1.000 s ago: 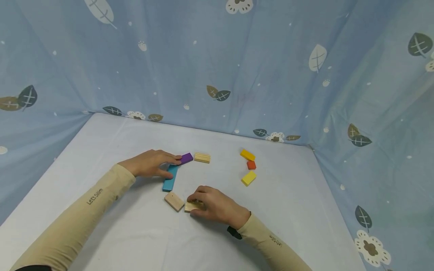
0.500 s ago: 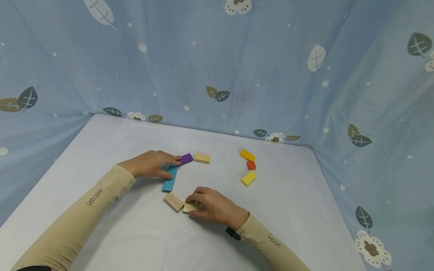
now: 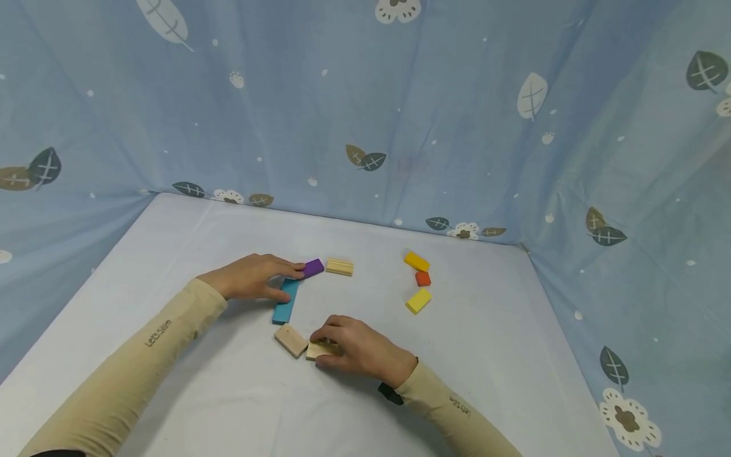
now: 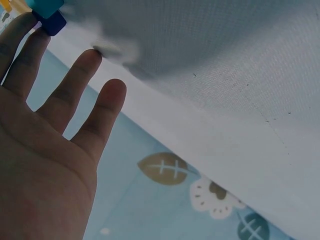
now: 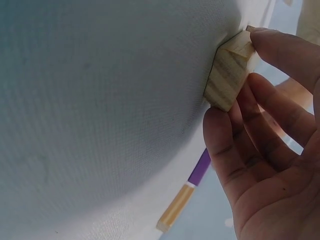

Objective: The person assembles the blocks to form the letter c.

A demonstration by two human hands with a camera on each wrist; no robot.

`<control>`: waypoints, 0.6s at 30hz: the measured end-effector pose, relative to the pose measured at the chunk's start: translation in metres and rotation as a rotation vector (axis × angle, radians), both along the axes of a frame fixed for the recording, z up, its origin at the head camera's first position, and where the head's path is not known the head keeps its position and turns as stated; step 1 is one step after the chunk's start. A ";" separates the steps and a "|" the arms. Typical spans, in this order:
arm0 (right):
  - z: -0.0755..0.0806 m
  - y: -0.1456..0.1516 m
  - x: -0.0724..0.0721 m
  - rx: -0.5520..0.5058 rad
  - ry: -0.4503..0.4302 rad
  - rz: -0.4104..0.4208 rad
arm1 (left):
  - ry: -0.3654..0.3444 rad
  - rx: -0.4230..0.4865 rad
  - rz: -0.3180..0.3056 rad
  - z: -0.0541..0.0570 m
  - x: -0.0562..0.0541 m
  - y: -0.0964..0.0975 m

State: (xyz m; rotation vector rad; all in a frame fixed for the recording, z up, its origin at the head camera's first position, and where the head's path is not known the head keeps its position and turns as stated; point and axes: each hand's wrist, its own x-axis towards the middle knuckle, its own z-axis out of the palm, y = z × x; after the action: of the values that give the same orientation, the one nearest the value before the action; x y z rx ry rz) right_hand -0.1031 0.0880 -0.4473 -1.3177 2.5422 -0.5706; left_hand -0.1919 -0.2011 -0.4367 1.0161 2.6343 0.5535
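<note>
My right hand (image 3: 362, 349) pinches a pale wooden block (image 3: 320, 350) between thumb and fingers, flat on the white table; its striped end grain shows in the right wrist view. At its left lies another plain wooden block (image 3: 291, 341), their corners touching or nearly so. My left hand (image 3: 251, 278) rests with fingers stretched, the fingertips at a purple block (image 3: 313, 268) and the thumb on a long blue block (image 3: 285, 304). Beyond the purple block lies a ridged wooden block (image 3: 339, 266). Together these blocks form a curved row.
To the right, an orange-yellow block (image 3: 417, 261), a small red block (image 3: 422, 279) and a yellow block (image 3: 419, 301) lie in a loose line. A blue patterned curtain (image 3: 320, 114) hangs behind and beside the white table (image 3: 485, 355).
My right hand has slid the wooden block slightly left, closing the small gap to the plain wooden block. The left hand has stayed at the blue and purple blocks.
</note>
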 end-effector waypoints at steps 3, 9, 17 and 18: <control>0.000 -0.001 0.000 0.000 0.005 0.001 | -0.001 0.003 -0.002 0.000 -0.001 0.000; 0.001 -0.001 0.000 -0.001 0.012 0.003 | -0.010 0.019 -0.004 0.001 -0.001 0.000; 0.000 -0.001 0.001 -0.005 0.018 0.006 | -0.014 0.018 0.006 0.000 0.000 0.000; 0.000 -0.001 0.001 -0.004 0.019 0.006 | -0.013 0.019 0.005 -0.001 0.000 0.000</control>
State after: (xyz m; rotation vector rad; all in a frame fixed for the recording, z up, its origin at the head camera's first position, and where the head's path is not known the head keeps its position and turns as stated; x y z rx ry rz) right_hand -0.1025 0.0868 -0.4473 -1.3374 2.5529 -0.5655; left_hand -0.1915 -0.2016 -0.4372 1.0076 2.6256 0.5852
